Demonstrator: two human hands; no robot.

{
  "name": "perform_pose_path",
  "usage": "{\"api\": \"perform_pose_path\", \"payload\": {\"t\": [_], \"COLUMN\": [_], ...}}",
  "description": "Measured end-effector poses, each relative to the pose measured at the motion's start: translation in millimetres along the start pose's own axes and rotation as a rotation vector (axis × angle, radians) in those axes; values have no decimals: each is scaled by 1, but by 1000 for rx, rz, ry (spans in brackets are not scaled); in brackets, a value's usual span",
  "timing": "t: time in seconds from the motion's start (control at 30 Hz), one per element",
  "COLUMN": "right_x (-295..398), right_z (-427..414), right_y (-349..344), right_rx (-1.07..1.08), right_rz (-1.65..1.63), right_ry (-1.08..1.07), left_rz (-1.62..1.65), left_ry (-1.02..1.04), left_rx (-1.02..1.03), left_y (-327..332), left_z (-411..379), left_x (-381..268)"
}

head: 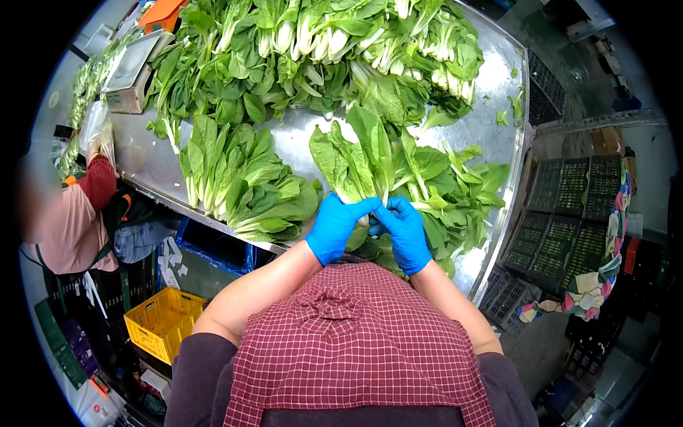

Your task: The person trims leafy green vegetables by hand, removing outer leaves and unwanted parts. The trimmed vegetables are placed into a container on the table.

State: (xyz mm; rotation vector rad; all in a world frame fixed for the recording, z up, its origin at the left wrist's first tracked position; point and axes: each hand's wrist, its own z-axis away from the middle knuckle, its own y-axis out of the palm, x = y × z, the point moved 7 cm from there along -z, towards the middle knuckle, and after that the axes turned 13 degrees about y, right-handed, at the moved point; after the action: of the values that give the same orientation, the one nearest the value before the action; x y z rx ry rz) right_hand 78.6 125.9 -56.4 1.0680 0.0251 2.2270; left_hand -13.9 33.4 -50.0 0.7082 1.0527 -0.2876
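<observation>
Blue gloves cover both of my hands, which meet at the table's near edge. My left hand [336,221] grips a small head of leafy greens [341,160] near its pale base, with the leaves pointing away from me. At the stem ends, the fingers of my right hand [405,232] pinch close against my left thumb; the exact grip is partly hidden. A loose heap of greens [464,192] lies to the right, partly under my right hand. Left of my hands, a bunch of greens [240,187] is laid out with leaves mostly pointing away.
A large pile of greens [320,42] covers the far side of the metal table [133,141]. A weighing scale [130,69] stands at far left, near a person [74,219] holding a clear bag [98,128]. A yellow crate [165,323] sits lower left; black crates [571,213] are at right.
</observation>
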Motion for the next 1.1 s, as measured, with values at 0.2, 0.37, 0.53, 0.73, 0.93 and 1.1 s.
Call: {"api": "perform_pose_path", "payload": {"t": [0.2,0.37,0.53,0.73,0.93,1.1], "right_x": [-10,-12,-12,4,-8,6], "right_z": [-5,-9,-8,2,-3,5], "right_y": [-5,-12,-8,4,-19,-36], "right_rx": [-48,-57,-27,39,-21,-239], "right_rz": [-183,-84,-54,-118,-109,-208], "right_ry": [20,-10,-94,-38,-39,-274], "left_rz": [65,156,77,94,310,373], "left_ry": [2,-27,-79,-65,-93,-127], "left_rx": [4,25,74,57,-54,-71], "left_y": [-10,-4,-9,-1,-4,-1], "left_z": [-5,-3,-4,-1,-3,-6], "left_x": [18,18,32,25,32,26]}}
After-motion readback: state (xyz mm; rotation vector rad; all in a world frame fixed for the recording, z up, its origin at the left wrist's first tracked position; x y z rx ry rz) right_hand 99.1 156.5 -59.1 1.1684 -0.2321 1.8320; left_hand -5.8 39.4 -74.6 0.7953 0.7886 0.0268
